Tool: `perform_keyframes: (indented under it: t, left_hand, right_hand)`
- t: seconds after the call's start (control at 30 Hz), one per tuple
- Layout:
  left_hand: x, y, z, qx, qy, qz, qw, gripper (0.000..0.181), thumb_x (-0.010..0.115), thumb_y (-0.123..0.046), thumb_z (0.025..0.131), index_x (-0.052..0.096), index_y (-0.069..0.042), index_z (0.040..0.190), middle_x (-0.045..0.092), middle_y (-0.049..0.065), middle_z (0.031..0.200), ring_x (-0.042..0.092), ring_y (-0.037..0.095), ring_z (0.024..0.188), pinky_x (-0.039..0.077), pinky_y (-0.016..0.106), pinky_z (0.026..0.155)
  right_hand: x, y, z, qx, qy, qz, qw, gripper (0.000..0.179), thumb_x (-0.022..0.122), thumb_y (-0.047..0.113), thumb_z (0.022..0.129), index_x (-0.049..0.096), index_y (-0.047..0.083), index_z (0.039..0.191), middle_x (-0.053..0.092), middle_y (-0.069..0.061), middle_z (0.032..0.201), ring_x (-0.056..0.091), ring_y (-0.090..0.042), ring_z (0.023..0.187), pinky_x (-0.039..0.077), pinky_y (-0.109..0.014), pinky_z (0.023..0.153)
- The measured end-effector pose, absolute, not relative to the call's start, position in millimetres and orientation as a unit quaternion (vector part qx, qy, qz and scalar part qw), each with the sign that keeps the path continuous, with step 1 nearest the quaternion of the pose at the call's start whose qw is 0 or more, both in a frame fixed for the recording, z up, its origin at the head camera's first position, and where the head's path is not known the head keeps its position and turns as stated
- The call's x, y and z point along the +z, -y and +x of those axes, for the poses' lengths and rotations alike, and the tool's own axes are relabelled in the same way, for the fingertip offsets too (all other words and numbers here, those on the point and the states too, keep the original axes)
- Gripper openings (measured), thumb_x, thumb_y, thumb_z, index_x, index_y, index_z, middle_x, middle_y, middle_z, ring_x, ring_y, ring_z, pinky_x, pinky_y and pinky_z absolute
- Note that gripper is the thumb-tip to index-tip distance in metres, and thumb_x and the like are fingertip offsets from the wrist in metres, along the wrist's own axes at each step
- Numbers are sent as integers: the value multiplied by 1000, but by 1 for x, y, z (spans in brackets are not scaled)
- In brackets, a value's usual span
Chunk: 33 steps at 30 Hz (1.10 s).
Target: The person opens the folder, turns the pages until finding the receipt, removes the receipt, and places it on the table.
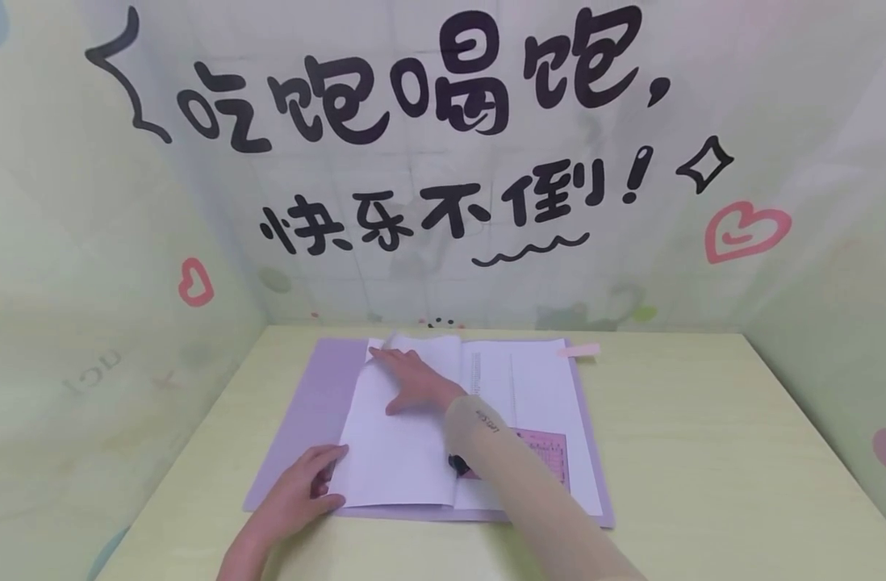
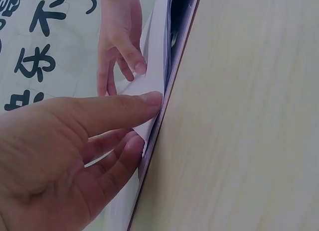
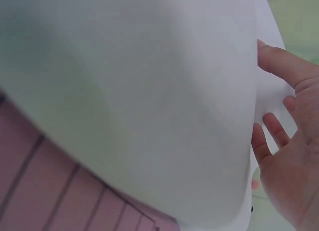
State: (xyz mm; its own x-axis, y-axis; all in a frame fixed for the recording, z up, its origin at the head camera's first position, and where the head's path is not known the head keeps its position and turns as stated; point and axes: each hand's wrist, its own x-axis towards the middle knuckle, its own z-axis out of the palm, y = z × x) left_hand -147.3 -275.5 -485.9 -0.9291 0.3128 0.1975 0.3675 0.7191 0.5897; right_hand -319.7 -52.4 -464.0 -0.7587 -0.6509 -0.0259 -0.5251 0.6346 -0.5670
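Note:
An open purple folder (image 1: 327,379) lies on the table with white pages spread in it. My left hand (image 1: 301,492) is at the lower left corner of the left white page (image 1: 392,460). In the left wrist view, its thumb (image 2: 144,102) and curled fingers (image 2: 127,151) pinch that corner. My right hand (image 1: 417,379) reaches across the page, its fingers spread towards the upper left edge. In the right wrist view the white page (image 3: 149,91) bulges close to the camera, beside the right hand (image 3: 289,136). A pink printed sheet (image 1: 548,452) lies on the right page, partly hidden by the right forearm.
The right page (image 1: 537,387) carries fine printed columns. A pale pink tab (image 1: 581,351) sticks out past its top right corner. Around the folder is a light wooden table (image 1: 704,452). Fabric walls (image 1: 414,274) with black lettering enclose its back and sides.

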Motion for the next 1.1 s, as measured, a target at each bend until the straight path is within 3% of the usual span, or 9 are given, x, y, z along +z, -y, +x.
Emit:
perform_keyframes:
  t: [0.23, 0.4, 0.57, 0.77, 0.9, 1.1]
  left_hand:
    - [-478, 271, -145, -310, 939, -149, 14, 61, 81, -7, 75, 59, 5, 131, 56, 19, 133, 51, 1, 86, 50, 18, 74]
    - [-474, 269, -144, -306, 942, -139, -4, 65, 81, -7, 75, 56, 1, 135, 59, 14, 124, 50, 3, 85, 50, 19, 74]
    - [-474, 270, -145, -299, 944, -137, -15, 60, 80, -8, 76, 61, -3, 133, 58, 15, 131, 53, 6, 90, 51, 21, 79]
    - [-473, 270, -146, -302, 943, -143, -18, 55, 80, -7, 76, 63, -1, 129, 55, 19, 135, 54, 6, 89, 51, 19, 76]
    - [-471, 269, -146, -295, 944, -149, -7, 55, 81, -5, 74, 64, 1, 127, 56, 19, 132, 53, 5, 88, 50, 18, 74]
    - [-471, 267, -147, -287, 947, -142, -8, 55, 80, -5, 74, 64, -1, 127, 57, 18, 133, 52, 5, 88, 49, 20, 76]
  right_hand:
    - [-462, 51, -318, -288, -887, -330, 144, 100, 78, 19, 84, 13, 30, 160, 26, 4, 165, 27, -23, 151, 26, -40, 124]
    - [-460, 47, -316, -290, -880, -349, 141, 91, 76, 18, 86, 21, 25, 158, 32, 4, 162, 27, -20, 152, 24, -37, 125]
    - [-455, 38, -310, -326, -866, -356, 133, 86, 77, 19, 86, 28, 26, 156, 36, 6, 161, 32, -18, 150, 29, -36, 123]
    - [-439, 13, -293, -422, -831, -337, 131, 79, 76, 19, 87, 35, 33, 153, 41, 7, 157, 42, -21, 144, 39, -46, 117]
    - [-428, -5, -281, -464, -810, -339, 117, 74, 75, 16, 88, 39, 29, 151, 43, 4, 156, 44, -23, 141, 40, -51, 115]
    - [-423, -34, -265, -470, -823, -306, 86, 72, 77, 20, 86, 43, 30, 149, 46, 8, 153, 48, -20, 136, 45, -44, 110]
